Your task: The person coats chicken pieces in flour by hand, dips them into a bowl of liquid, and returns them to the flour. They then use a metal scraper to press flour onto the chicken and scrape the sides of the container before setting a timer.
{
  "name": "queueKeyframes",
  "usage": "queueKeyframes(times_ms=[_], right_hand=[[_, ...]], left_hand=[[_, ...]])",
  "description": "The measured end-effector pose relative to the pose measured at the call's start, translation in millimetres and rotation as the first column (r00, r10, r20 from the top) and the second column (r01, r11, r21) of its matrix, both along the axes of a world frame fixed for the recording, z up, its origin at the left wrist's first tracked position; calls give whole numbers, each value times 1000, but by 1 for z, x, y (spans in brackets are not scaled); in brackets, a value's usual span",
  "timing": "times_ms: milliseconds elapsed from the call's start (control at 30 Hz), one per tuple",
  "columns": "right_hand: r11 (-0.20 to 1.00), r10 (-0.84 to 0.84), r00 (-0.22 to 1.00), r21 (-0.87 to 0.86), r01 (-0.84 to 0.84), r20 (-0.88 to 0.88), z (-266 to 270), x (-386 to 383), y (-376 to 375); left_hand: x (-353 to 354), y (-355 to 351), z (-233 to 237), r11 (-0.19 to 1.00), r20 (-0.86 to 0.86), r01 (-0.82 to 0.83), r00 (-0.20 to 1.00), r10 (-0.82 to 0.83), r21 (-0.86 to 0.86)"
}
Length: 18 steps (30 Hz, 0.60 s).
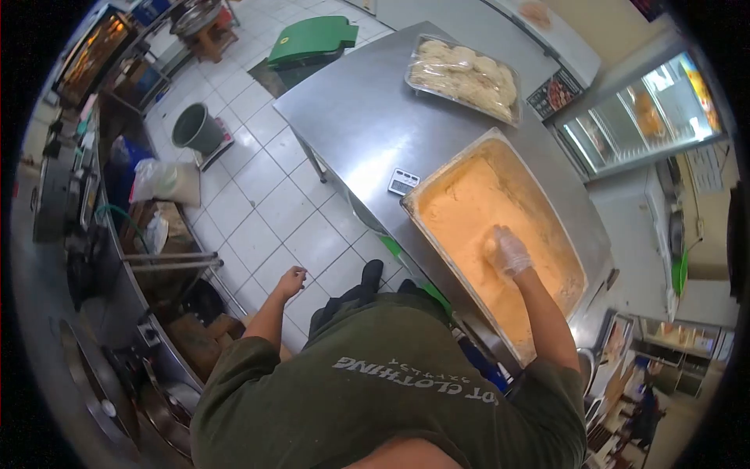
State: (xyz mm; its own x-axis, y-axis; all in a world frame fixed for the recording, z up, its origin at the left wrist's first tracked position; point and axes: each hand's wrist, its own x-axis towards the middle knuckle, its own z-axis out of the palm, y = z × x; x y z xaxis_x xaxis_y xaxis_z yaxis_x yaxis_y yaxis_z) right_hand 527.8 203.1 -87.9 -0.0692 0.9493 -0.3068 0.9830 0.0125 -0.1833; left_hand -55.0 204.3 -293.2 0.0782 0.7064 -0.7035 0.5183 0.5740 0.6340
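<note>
My right hand [508, 252], in a clear plastic glove, reaches into a large rectangular tub [448, 266] of orange breading flour [461, 205]. Its fingers are curled at the surface of the flour around a coated lump that I cannot make out; the fingertips are partly covered in powder. Over the tiled floor, away from the table, my left hand [293, 281] hangs bare with loosely bent fingers and nothing in it. Beside the tub's left corner lies a small white digital timer [404, 182].
The tub stands on a steel table [344, 102]. At its far end sits a clear-wrapped tray of pale breaded pieces [465, 78]. A green-lidded bin [312, 39], a dark bucket [198, 129] and a filled plastic bag [168, 181] are on the left. A lit display fridge [641, 117] stands right.
</note>
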Motion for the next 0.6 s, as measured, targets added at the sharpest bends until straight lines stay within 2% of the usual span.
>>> queueKeyframes(times_ms=[67, 100, 167, 267, 333, 400, 467, 533, 567, 600], right_hand=[[974, 35, 999, 222, -36, 12, -15, 25, 12], [999, 23, 999, 23, -23, 26, 2, 24, 17], [931, 20, 998, -364, 3, 61, 54, 10, 33], [957, -25, 1000, -290, 24, 1, 14, 56, 69], [992, -127, 983, -21, 126, -131, 50, 13, 86], [999, 44, 999, -26, -45, -29, -35, 22, 109], [984, 161, 980, 96, -150, -120, -26, -25, 106], [901, 434, 858, 163, -403, -275, -40, -53, 90], [877, 463, 858, -27, -480, -225, -36, -56, 80], [819, 499, 847, -220, -530, -181, 1, -64, 66]], left_hand=[[-9, -27, -7, 997, -29, -61, 998, 59, -46], [-13, -45, -8, 993, -46, -92, 995, 89, -71], [-12, -73, -9, 981, -71, -159, 986, 152, -110], [-10, -139, -7, 943, -97, -278, 960, 264, -182], [3, -167, 1, 913, -90, -347, 938, 335, -216], [16, -197, 5, 912, -74, -346, 938, 338, -221], [29, -227, 9, 905, -76, -350, 937, 342, -240], [37, -258, 3, 895, -90, -361, 932, 350, -261], [35, -271, -6, 900, -61, -318, 947, 315, -299], [39, -282, -6, 908, -79, -285, 959, 274, -309]])
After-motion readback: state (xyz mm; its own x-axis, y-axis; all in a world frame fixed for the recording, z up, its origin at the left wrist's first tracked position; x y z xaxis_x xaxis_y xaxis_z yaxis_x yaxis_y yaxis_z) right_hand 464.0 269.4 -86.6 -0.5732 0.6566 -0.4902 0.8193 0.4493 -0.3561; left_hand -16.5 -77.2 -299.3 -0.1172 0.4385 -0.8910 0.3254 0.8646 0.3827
